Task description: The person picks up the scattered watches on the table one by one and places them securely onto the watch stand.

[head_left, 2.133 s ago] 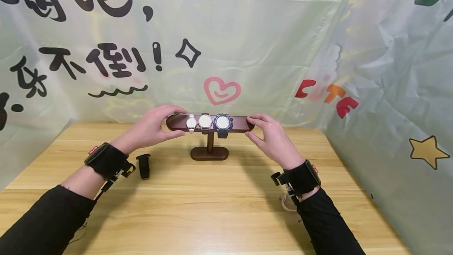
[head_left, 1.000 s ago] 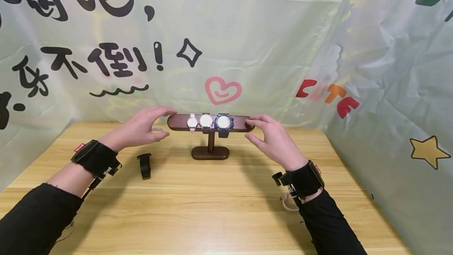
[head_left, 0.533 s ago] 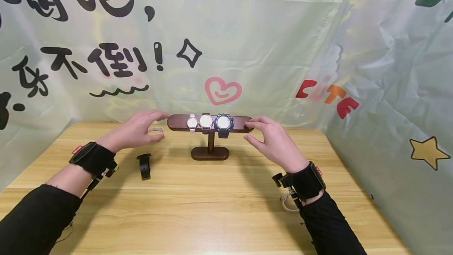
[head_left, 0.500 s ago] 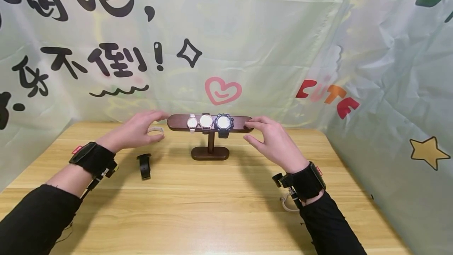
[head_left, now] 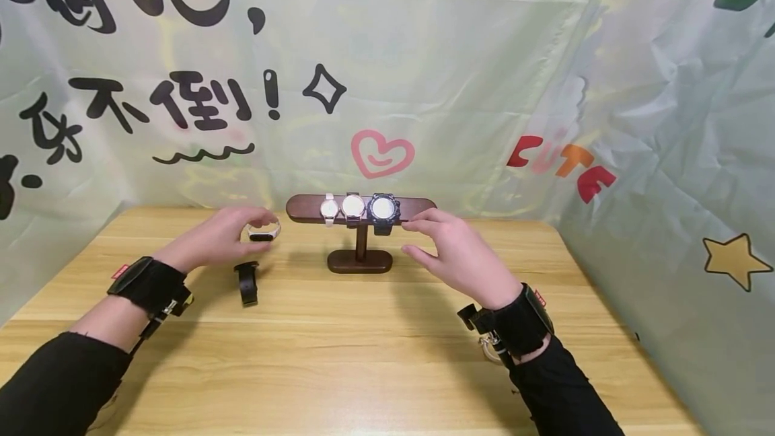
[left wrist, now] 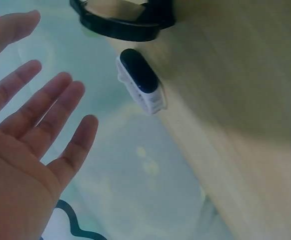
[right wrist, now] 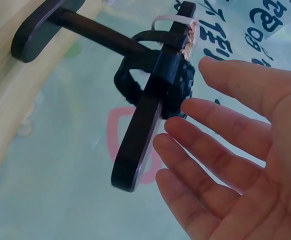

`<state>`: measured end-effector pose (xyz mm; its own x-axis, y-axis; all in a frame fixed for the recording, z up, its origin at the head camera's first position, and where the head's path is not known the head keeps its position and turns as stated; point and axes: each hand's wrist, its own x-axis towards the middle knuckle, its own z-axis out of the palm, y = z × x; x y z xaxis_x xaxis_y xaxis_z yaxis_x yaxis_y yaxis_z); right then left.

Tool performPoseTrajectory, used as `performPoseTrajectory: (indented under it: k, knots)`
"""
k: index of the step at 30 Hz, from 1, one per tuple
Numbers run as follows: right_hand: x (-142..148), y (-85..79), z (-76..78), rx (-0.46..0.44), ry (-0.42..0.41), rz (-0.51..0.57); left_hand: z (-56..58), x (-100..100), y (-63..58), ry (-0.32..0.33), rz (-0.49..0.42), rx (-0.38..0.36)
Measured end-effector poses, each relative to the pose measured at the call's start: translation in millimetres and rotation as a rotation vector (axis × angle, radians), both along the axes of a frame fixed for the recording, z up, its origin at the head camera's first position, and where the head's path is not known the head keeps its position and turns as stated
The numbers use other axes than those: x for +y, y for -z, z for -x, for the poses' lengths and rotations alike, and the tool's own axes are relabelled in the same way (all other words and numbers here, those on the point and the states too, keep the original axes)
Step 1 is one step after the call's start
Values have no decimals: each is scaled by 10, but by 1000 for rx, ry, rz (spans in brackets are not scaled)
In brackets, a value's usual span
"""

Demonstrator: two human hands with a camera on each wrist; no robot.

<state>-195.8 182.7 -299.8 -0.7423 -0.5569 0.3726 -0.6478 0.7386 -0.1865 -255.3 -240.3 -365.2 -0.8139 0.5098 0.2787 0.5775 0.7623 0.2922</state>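
My left hand (head_left: 220,239), fingers relaxed and apart, is beside a white fitness band (head_left: 262,237) on the table; the left wrist view shows a gap between the fingers and the band (left wrist: 140,75). A black-strapped watch (head_left: 247,284) lies just in front of that hand. A dark wooden watch stand (head_left: 303,208) bears a small white watch (head_left: 329,209), a rose-gold-cased watch (head_left: 353,206) and a chunky black watch (head_left: 383,208). Close to the stand's right end hovers my right hand (head_left: 463,258), fingers extended and holding nothing.
The wooden table (head_left: 339,348) is bounded by a printed cloth backdrop (head_left: 454,86) behind and at the sides. A pale loop-shaped thing (head_left: 490,350), partly hidden, shows by my right wrist.
My left hand has withdrawn from the stand's left end, leftward and down to the white fitness band. Lately my right hand has dropped slightly and moved left, off the stand's right end.
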Motion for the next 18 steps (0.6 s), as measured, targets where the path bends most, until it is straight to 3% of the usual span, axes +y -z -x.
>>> performPoseTrajectory:
  k: [11,18]
  knots:
    - [-132,-14,-154,47,-94,-36,-237,-214,170,-100,-84,-147]
    - [-192,-7,-216,45,-134,-70,-347,-293,278,-149,-108,-302]
